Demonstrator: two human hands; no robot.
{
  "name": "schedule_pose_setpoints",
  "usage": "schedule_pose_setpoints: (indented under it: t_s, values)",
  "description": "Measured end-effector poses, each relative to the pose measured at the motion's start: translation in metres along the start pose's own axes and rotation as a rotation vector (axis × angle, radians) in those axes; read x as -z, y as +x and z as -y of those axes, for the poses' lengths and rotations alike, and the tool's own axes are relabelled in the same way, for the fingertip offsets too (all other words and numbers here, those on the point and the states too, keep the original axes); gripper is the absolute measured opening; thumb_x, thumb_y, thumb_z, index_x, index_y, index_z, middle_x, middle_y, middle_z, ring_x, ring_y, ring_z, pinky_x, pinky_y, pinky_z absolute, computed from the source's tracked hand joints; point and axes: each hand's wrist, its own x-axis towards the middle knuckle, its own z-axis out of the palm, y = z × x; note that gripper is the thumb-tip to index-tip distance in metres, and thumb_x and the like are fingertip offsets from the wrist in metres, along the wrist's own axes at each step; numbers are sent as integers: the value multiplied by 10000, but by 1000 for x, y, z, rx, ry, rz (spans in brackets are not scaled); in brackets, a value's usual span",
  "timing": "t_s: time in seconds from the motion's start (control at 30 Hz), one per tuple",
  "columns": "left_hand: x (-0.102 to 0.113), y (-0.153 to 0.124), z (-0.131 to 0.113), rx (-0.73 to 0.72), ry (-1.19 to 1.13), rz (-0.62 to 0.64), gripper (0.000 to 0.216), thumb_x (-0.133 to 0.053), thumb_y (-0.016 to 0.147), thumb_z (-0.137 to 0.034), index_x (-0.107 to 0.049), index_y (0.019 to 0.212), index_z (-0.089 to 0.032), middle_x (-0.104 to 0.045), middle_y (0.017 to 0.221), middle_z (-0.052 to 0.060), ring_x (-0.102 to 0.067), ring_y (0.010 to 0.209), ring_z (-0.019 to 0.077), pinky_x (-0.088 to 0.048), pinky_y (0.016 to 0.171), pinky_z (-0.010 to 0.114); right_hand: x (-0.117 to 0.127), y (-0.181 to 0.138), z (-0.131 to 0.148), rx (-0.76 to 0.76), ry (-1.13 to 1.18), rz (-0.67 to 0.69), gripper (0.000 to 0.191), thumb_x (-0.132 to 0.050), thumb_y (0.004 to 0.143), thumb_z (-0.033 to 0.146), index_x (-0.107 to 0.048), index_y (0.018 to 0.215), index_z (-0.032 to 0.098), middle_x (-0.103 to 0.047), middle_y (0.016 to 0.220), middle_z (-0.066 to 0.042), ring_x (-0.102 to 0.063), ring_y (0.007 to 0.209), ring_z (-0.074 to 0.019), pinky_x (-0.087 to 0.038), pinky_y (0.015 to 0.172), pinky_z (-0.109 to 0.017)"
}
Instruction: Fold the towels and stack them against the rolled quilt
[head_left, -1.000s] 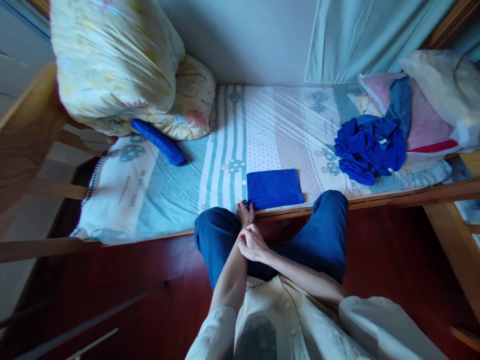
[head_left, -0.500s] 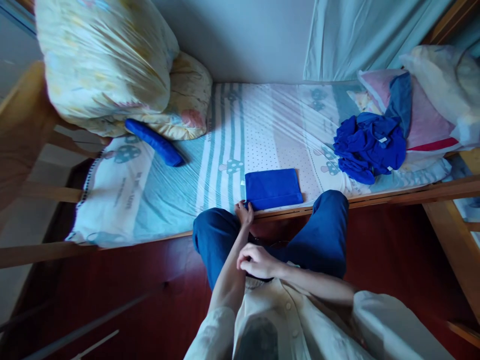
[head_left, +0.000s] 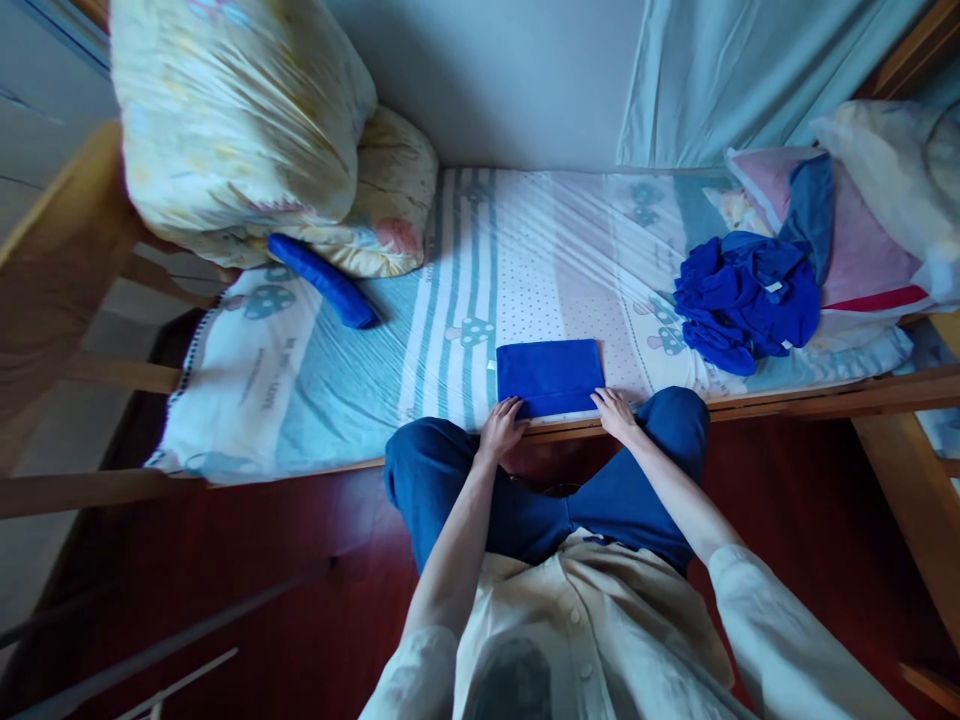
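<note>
A folded blue cloth (head_left: 551, 375) lies flat as a neat rectangle at the bed's near edge, in front of my knees. My left hand (head_left: 502, 428) is at its near left corner, fingers curled over the fabric. At the near right corner, my right hand (head_left: 615, 412) has its fingertips closed on the cloth's edge. My thumbs are mostly hidden. To the left rests a rolled blue cloth (head_left: 322, 282), against the quilt. A crumpled heap of blue clothes (head_left: 750, 295) lies to the right.
The bed sheet (head_left: 442, 290) is patterned with stripes and mushrooms. A bulky yellow quilt (head_left: 240, 120) is piled at the left end, by a wooden bed rail (head_left: 112, 490). Pink pillows (head_left: 870, 250) are at the right end. A pale curtain (head_left: 750, 80) hangs behind.
My right hand has moved from above my lap forward to the cloth's near right corner. The left hand has shifted slightly further onto the left corner. The view has shifted a little.
</note>
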Motion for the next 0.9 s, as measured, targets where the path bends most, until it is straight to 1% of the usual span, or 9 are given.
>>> schedule_pose_setpoints:
  t_s: [0.07,0.17,0.27,0.33,0.47,0.57,0.67,0.77,0.9]
  values:
    - [-2,1,3,-24,13,19,574,-592,811,-161,-589,1385,-182,-563,1480,141,-467,1418,303,-317,1233,484,-7,3,-2,-2,-28,-7,653,-443,813,-72,-549,1429,114,-534,1494,-195,-449,1421,-287,-407,1145,-461]
    - [-3,4,7,-43,39,38,638,-495,804,-62,-575,1423,-191,-573,1479,132,-467,1431,285,-294,1249,485,-13,9,-7,-3,-21,-35,664,-429,835,-62,-529,1464,126,-528,1510,-194,-445,1438,-287,-398,1158,-484]
    - [0,7,8,-52,73,73,673,-418,817,-15,-551,1452,-193,-574,1482,124,-471,1434,264,-292,1252,475,-14,15,-13,-3,0,-47,632,-435,861,-35,-559,1451,154,-565,1480,-178,-491,1408,-281,-413,1154,-477]
    - [3,8,8,-53,87,96,670,-396,829,-6,-544,1457,-187,-567,1489,124,-471,1436,255,-298,1249,464,-13,15,-15,-20,17,-46,595,-426,877,-24,-602,1410,171,-604,1447,-152,-525,1377,-263,-427,1146,-451]
    - [7,3,7,-49,81,121,643,-391,834,0,-579,1419,-188,-576,1478,128,-500,1414,240,-338,1224,425,-11,10,-15,-83,89,-51,516,-441,904,-3,-679,1317,192,-640,1410,-124,-583,1317,-244,-448,1120,-389]
    - [8,-3,5,-45,72,156,625,-408,818,3,-609,1379,-186,-594,1459,134,-532,1383,230,-383,1186,384,-12,3,-12,-131,105,-30,501,-479,885,-27,-708,1278,185,-661,1372,-154,-630,1263,-275,-477,1076,-395]
    - [8,-8,2,-33,78,194,618,-453,808,-1,-615,1369,-199,-601,1452,129,-547,1369,231,-395,1176,378,-13,0,-9,-173,84,-2,502,-474,878,-46,-724,1251,179,-685,1329,-168,-657,1227,-295,-495,1047,-406]
    - [9,-10,1,7,37,166,635,-495,778,11,-636,1352,-221,-620,1434,110,-571,1345,239,-408,1174,381,-14,0,-8,-198,117,-9,507,-508,861,-50,-733,1243,196,-710,1291,-152,-679,1197,-285,-503,1052,-391]
    - [13,-5,3,101,-70,87,620,-501,745,14,-687,1286,-224,-687,1342,80,-618,1280,242,-448,1143,371,-13,4,-13,-200,266,-104,538,-526,852,-22,-690,1319,189,-705,1310,-126,-656,1241,-238,-477,1118,-370]
